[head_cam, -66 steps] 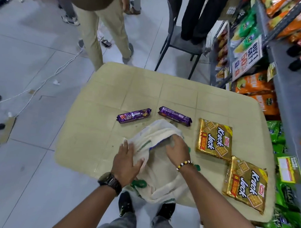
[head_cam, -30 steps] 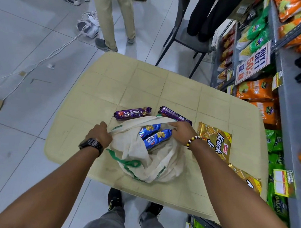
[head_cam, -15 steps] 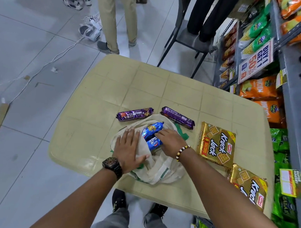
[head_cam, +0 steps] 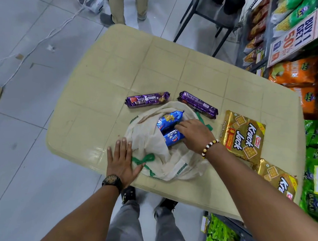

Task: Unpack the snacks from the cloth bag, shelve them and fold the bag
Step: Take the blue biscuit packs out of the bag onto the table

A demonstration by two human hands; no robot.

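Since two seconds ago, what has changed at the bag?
Both hands pulled the bag open, baring two blue packs. The left hand then let go and now presses flat at the bag's left edge. The right hand went in onto the blue packs; whether it grips one is unclear. The purple packs and gold packs lie unmoved on the table.
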